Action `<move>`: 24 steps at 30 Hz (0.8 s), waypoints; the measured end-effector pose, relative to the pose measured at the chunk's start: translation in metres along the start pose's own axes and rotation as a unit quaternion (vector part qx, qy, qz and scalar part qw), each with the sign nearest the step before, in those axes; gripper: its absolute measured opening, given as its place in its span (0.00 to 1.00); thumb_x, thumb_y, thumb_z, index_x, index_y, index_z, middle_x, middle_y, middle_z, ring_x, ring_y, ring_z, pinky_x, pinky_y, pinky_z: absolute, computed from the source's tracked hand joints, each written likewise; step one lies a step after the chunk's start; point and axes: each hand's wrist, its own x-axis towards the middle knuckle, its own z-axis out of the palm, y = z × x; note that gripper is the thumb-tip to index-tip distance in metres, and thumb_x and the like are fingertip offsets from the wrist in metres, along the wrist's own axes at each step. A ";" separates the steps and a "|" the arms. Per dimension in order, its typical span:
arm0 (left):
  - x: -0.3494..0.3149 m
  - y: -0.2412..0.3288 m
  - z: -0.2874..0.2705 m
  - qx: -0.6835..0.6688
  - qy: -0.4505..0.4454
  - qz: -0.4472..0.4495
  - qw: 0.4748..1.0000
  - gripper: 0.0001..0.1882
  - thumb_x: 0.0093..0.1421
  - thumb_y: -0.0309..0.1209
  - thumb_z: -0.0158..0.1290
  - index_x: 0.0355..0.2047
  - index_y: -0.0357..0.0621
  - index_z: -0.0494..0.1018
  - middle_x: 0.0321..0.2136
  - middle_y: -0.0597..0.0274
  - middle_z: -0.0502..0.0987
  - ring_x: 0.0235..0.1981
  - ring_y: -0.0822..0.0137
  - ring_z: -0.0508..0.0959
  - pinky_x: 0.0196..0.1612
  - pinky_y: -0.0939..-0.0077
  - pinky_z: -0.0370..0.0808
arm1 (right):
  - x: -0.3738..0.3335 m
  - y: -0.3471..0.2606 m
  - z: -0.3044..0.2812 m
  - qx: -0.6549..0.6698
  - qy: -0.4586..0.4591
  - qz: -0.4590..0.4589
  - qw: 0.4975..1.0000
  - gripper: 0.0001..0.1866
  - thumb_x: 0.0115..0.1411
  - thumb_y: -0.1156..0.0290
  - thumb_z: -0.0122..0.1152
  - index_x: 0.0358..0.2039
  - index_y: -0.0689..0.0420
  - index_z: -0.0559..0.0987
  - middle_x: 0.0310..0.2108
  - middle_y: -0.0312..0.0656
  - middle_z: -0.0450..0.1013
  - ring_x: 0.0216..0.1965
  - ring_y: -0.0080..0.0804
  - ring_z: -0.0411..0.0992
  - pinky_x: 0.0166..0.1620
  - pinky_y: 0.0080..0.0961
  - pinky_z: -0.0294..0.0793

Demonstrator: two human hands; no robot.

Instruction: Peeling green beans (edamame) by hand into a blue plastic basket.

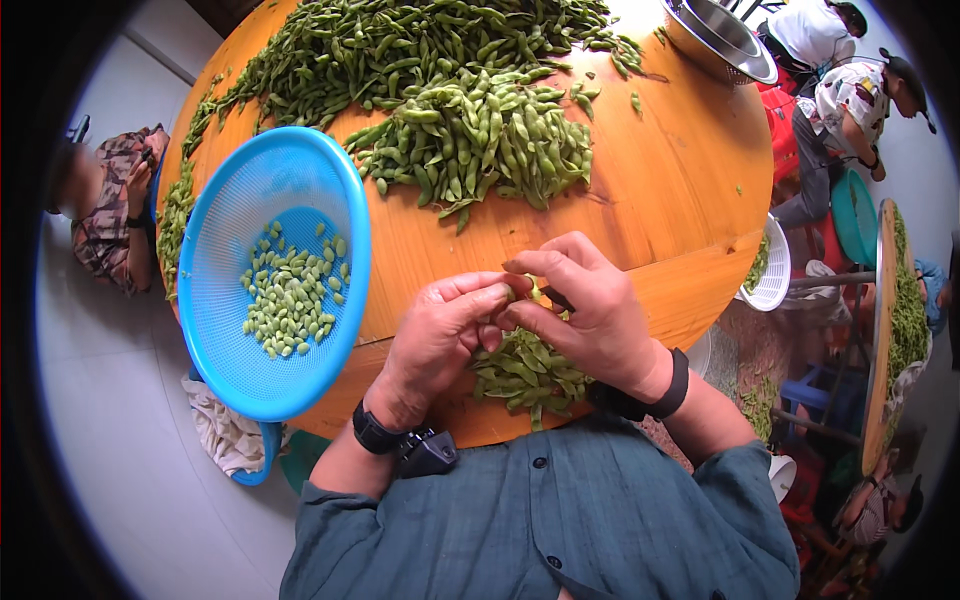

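Counter (665,190) in head view: round, orange wood, on pale floor (110,400); other people seated or bent over work at left and right edges. Large pod pile (480,150) beyond hands; metal bowl (745,62) at far right edge. Blue basket (222,215) left, holding shelled beans (290,300). Left hand (435,340) and right hand (600,310) pinch green pod (536,291) between fingertips, above small pod heap (530,372) near person's shirt (480,520).
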 end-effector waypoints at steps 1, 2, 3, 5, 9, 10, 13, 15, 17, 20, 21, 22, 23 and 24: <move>0.000 -0.001 0.001 0.002 -0.001 0.000 1.000 0.12 0.66 0.29 0.50 0.46 0.34 0.75 0.29 0.67 0.77 0.28 0.80 0.75 0.26 0.88 0.71 | -0.002 0.003 0.004 -0.013 0.008 -0.021 1.000 0.11 0.50 0.74 0.69 0.34 0.58 0.79 0.31 0.43 0.72 0.26 0.37 0.74 0.29 0.29 0.75; 0.001 -0.002 0.001 0.003 -0.003 -0.001 1.000 0.12 0.66 0.28 0.50 0.45 0.35 0.75 0.29 0.67 0.77 0.28 0.80 0.75 0.26 0.88 0.71 | -0.002 0.004 0.006 -0.026 0.017 -0.041 0.999 0.10 0.51 0.75 0.69 0.35 0.58 0.79 0.31 0.43 0.72 0.26 0.37 0.74 0.29 0.30 0.75; 0.002 -0.002 -0.002 0.017 -0.011 -0.003 1.000 0.10 0.66 0.27 0.49 0.45 0.35 0.73 0.29 0.67 0.77 0.29 0.79 0.75 0.26 0.87 0.72 | -0.002 0.002 0.005 -0.033 0.015 -0.038 0.999 0.08 0.51 0.76 0.68 0.33 0.58 0.79 0.30 0.43 0.71 0.26 0.38 0.75 0.29 0.30 0.76; 0.001 -0.003 0.002 0.008 0.005 0.024 1.000 0.11 0.66 0.27 0.49 0.46 0.35 0.72 0.31 0.66 0.77 0.29 0.79 0.76 0.27 0.87 0.72 | -0.002 0.002 0.004 -0.046 0.002 -0.050 0.998 0.07 0.51 0.76 0.67 0.31 0.58 0.79 0.29 0.43 0.71 0.26 0.38 0.75 0.29 0.31 0.76; 0.002 -0.002 -0.001 0.027 -0.015 0.026 0.999 0.13 0.65 0.27 0.50 0.49 0.34 0.69 0.35 0.64 0.77 0.31 0.77 0.77 0.28 0.85 0.74 | 0.001 0.006 0.002 -0.060 -0.018 -0.078 0.995 0.06 0.50 0.75 0.67 0.28 0.58 0.77 0.27 0.41 0.70 0.26 0.39 0.74 0.28 0.32 0.75; 0.003 -0.002 -0.001 0.032 -0.019 0.023 0.999 0.13 0.65 0.26 0.49 0.49 0.34 0.69 0.36 0.64 0.77 0.31 0.77 0.77 0.29 0.85 0.75 | 0.002 0.006 0.001 -0.063 -0.025 -0.071 0.995 0.06 0.50 0.75 0.67 0.27 0.58 0.77 0.27 0.41 0.70 0.26 0.40 0.74 0.28 0.33 0.74; 0.003 0.001 0.000 0.044 -0.027 0.015 0.999 0.12 0.66 0.26 0.48 0.48 0.34 0.70 0.37 0.62 0.78 0.32 0.76 0.78 0.30 0.84 0.76 | 0.004 0.009 0.000 -0.056 -0.047 -0.048 0.996 0.06 0.50 0.75 0.67 0.26 0.58 0.76 0.26 0.42 0.70 0.27 0.42 0.73 0.28 0.35 0.73; 0.004 0.001 0.002 0.045 -0.025 0.012 0.999 0.11 0.67 0.26 0.47 0.48 0.34 0.70 0.38 0.62 0.78 0.33 0.75 0.78 0.30 0.83 0.76 | 0.005 0.011 0.000 -0.034 -0.062 -0.028 0.997 0.07 0.50 0.75 0.67 0.26 0.59 0.76 0.26 0.42 0.69 0.27 0.43 0.73 0.29 0.36 0.73; 0.004 0.001 0.000 0.034 -0.027 0.018 0.999 0.11 0.68 0.26 0.46 0.47 0.34 0.71 0.38 0.62 0.77 0.33 0.76 0.78 0.31 0.84 0.77 | 0.006 0.012 0.000 0.007 -0.061 -0.006 0.998 0.06 0.50 0.75 0.66 0.26 0.59 0.76 0.26 0.43 0.70 0.28 0.45 0.74 0.31 0.36 0.74; 0.004 0.004 0.000 0.023 0.009 0.045 0.999 0.10 0.68 0.26 0.46 0.47 0.35 0.71 0.35 0.65 0.77 0.31 0.77 0.77 0.29 0.85 0.75 | 0.009 0.007 0.001 0.079 -0.037 0.076 0.993 0.05 0.52 0.75 0.65 0.27 0.59 0.76 0.27 0.45 0.71 0.29 0.47 0.74 0.32 0.37 0.74; 0.005 0.006 0.000 0.021 0.027 0.057 0.998 0.10 0.68 0.26 0.46 0.46 0.35 0.72 0.33 0.66 0.76 0.30 0.78 0.76 0.28 0.85 0.74 | 0.010 0.006 0.002 0.104 -0.026 0.111 0.988 0.05 0.52 0.75 0.65 0.27 0.59 0.76 0.28 0.46 0.72 0.29 0.48 0.74 0.33 0.38 0.74; 0.006 0.008 -0.003 0.054 0.051 0.086 0.994 0.10 0.68 0.26 0.47 0.46 0.36 0.72 0.32 0.68 0.76 0.28 0.79 0.75 0.26 0.86 0.72 | 0.008 0.008 0.003 0.064 -0.040 0.098 0.992 0.04 0.53 0.75 0.64 0.28 0.59 0.76 0.28 0.47 0.72 0.29 0.48 0.74 0.33 0.38 0.74; 0.008 0.012 -0.008 0.086 0.075 0.115 0.987 0.09 0.68 0.26 0.47 0.46 0.37 0.73 0.30 0.69 0.75 0.26 0.80 0.73 0.25 0.87 0.70 | 0.005 0.013 0.004 0.023 -0.054 0.085 0.995 0.04 0.54 0.74 0.63 0.28 0.59 0.76 0.28 0.48 0.72 0.30 0.49 0.74 0.33 0.39 0.74; 0.011 0.013 -0.011 0.119 0.099 0.144 0.977 0.09 0.68 0.25 0.47 0.46 0.38 0.73 0.29 0.71 0.74 0.24 0.81 0.72 0.24 0.88 0.67 | 0.002 0.017 0.005 -0.017 -0.068 0.072 0.995 0.04 0.54 0.74 0.62 0.29 0.59 0.76 0.28 0.49 0.72 0.30 0.50 0.74 0.34 0.40 0.74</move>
